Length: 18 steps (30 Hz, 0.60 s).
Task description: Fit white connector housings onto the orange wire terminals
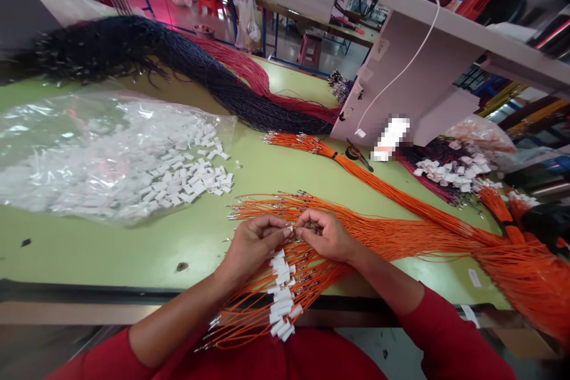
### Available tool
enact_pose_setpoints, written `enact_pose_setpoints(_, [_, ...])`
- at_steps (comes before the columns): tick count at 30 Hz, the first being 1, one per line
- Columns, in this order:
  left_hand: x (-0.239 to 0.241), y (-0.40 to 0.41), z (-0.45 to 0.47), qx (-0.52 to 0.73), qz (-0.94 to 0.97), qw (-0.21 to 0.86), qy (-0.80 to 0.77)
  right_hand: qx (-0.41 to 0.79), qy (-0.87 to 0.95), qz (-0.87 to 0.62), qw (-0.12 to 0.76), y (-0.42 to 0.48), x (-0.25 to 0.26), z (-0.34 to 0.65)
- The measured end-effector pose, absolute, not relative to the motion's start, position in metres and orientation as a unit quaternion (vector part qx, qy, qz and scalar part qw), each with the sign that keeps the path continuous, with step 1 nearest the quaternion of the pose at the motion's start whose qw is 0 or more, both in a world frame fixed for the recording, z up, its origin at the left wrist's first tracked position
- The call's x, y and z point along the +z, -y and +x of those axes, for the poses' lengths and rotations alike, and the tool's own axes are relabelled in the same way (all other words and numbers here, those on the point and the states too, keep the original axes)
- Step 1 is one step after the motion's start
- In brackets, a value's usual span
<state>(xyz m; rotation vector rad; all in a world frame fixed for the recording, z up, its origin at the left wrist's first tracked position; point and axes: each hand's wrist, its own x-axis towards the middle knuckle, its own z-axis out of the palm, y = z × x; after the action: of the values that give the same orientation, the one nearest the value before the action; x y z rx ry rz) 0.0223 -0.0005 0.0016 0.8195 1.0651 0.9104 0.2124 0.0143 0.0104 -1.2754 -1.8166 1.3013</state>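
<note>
In the middle of the frame, the left hand [249, 248] pinches a white clip [291, 228] beside the right hand [328, 237], whose grip I can't tell, so it's best to hold the clip still and keep the orange wires [387, 234] from tangling.

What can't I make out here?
In the head view:
Small white piece in the left hand: mostly covered by that hand.
Whatever the right hand holds, if anything: hidden by that hand.
Orange wires: cut off by the right edge.
Bright white patch: blurred into squares.
</note>
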Motion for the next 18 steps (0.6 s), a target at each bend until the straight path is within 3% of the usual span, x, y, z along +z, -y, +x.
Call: enact_pose_setpoints(18, [-0.0082, 0.0017, 0.022, 0.409, 0.468, 0.631, -0.464, 0.481, 0.701, -0.462, 0.253, -0.0165, 0.0071, 0.2159])
